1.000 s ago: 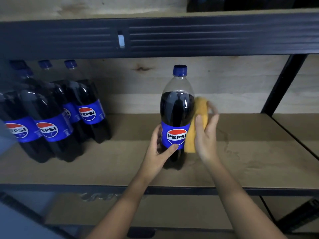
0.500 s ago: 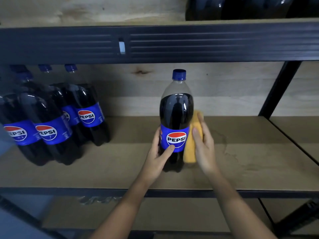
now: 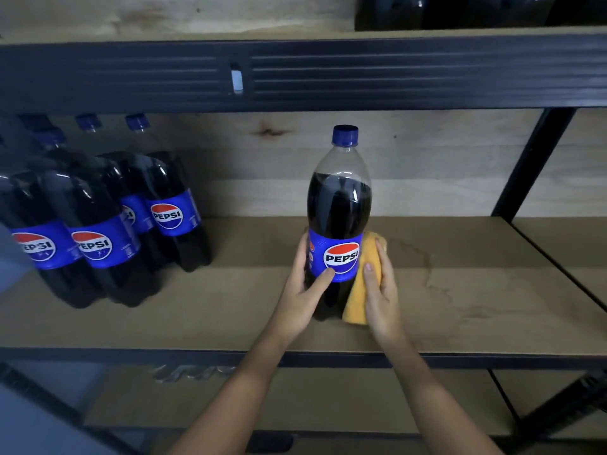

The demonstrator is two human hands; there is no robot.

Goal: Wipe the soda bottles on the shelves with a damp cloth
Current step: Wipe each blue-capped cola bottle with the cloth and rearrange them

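A tall Pepsi bottle [image 3: 340,205] with a blue cap and blue label stands upright on the wooden shelf board [image 3: 246,297]. My left hand [image 3: 307,290] grips its lower left side, thumb across the front under the label. My right hand [image 3: 381,290] holds a folded yellow cloth [image 3: 363,284] flat against the bottle's lower right side. Several more Pepsi bottles [image 3: 98,221] stand grouped at the shelf's left end.
A dark metal beam [image 3: 295,73] crosses overhead, with dark bottles [image 3: 460,11] on the shelf above it. A black upright post [image 3: 525,172] stands at the right. A damp stain [image 3: 423,261] marks the board right of the bottle. A lower shelf [image 3: 328,399] shows below.
My right hand has slid the cloth down the bottle's right side, from shoulder height to the lower body. My left hand keeps its grip.
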